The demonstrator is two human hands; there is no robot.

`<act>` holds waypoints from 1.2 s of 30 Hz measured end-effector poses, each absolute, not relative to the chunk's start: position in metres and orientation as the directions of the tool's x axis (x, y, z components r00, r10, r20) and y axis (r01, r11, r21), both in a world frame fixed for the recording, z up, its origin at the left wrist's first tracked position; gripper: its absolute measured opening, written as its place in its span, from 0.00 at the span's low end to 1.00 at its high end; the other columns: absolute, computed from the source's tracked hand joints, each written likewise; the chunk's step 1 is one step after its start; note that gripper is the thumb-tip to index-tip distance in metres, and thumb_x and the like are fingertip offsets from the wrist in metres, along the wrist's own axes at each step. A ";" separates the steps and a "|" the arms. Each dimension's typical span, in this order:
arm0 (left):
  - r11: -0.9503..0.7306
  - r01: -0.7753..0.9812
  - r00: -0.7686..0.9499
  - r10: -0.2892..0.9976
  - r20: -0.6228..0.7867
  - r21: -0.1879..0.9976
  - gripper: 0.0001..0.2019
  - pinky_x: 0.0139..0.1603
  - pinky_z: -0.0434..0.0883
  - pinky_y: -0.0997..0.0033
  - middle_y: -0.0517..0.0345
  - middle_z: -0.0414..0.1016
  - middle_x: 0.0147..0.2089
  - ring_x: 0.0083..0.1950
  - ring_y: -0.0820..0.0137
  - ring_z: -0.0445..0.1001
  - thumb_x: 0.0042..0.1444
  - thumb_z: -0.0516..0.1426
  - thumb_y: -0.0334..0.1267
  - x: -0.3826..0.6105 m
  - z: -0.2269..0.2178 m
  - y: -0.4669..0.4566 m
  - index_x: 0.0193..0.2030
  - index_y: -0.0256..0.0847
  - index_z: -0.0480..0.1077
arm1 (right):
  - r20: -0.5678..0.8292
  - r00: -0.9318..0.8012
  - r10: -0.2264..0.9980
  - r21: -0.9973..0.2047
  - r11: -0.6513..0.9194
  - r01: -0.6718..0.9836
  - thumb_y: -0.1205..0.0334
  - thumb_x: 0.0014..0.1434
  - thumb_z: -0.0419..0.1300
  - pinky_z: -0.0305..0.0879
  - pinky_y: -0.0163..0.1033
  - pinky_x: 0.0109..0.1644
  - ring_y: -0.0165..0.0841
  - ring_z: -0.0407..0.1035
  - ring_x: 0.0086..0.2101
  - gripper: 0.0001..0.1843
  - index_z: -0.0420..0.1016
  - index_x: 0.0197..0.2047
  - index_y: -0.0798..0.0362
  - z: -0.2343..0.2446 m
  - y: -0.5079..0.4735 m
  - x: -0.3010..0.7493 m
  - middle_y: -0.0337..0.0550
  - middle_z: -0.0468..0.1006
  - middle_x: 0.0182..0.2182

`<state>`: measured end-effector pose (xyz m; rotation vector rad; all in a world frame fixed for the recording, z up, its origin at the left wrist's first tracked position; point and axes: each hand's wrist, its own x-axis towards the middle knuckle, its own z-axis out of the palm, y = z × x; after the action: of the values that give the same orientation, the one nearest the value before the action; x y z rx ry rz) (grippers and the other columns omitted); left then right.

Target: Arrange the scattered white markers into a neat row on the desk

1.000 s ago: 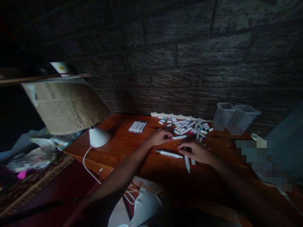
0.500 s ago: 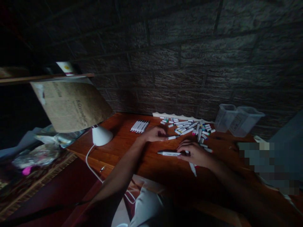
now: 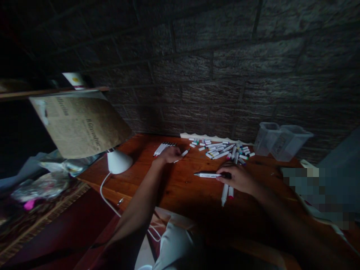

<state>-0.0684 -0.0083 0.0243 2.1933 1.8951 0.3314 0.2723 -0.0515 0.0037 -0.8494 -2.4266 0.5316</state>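
At the right end of a row of white markers (image 3: 159, 149), my left hand (image 3: 168, 154) is closed around a single marker (image 3: 185, 152), whose pale end points up and right. My right hand (image 3: 236, 177) pinches a dark-tipped marker (image 3: 207, 175) by its right end, level and close over the table. Below that hand lie an uncapped-looking white marker (image 3: 224, 195) and a red-ended marker (image 3: 231, 192). Behind it spreads a loose pile of markers and caps (image 3: 218, 150). My left hand hides part of the row.
Two clear plastic containers (image 3: 291, 142) stand at the back right, against the brick wall (image 3: 197, 75). A scalloped white strip (image 3: 197, 135) runs behind the pile. To the left is a lamp (image 3: 119, 162) with a paper-like shade; its cord hangs over the wooden table's edge (image 3: 126, 193).
My left hand has carried its marker leftward and back to the row. My right hand has shifted slightly right and back with its marker, uncovering more of the two markers below it.
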 end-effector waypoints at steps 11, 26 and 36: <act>0.089 0.987 -0.114 0.976 0.183 0.137 0.17 0.54 0.63 0.57 0.46 0.78 0.44 0.54 0.52 0.69 0.55 0.55 0.52 -0.053 0.019 -0.008 0.36 0.43 0.79 | 0.326 -0.622 0.712 -0.516 0.685 0.514 0.56 0.59 0.60 0.67 0.40 0.41 0.35 0.73 0.35 0.09 0.79 0.38 0.49 0.001 -0.048 0.276 0.42 0.81 0.34; 0.245 0.956 -0.283 0.919 0.276 0.162 0.19 0.58 0.60 0.46 0.44 0.66 0.60 0.61 0.48 0.59 0.59 0.52 0.53 -0.058 0.012 -0.005 0.42 0.43 0.77 | 0.308 -0.607 0.732 -0.538 0.661 0.524 0.56 0.59 0.59 0.67 0.40 0.40 0.35 0.74 0.34 0.09 0.79 0.38 0.49 0.003 -0.050 0.275 0.42 0.82 0.34; 0.289 0.931 -0.352 0.873 0.337 0.223 0.17 0.58 0.62 0.49 0.42 0.67 0.59 0.60 0.49 0.62 0.58 0.55 0.46 -0.058 0.011 -0.003 0.50 0.42 0.73 | 0.350 -0.575 0.739 -0.569 0.656 0.496 0.58 0.61 0.57 0.70 0.40 0.44 0.36 0.76 0.37 0.10 0.79 0.42 0.48 -0.008 -0.046 0.275 0.42 0.83 0.38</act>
<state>-0.0583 -0.0031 0.0115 1.8624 2.6381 0.6355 0.2749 -0.0458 -0.0077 -0.9556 -2.3003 0.5589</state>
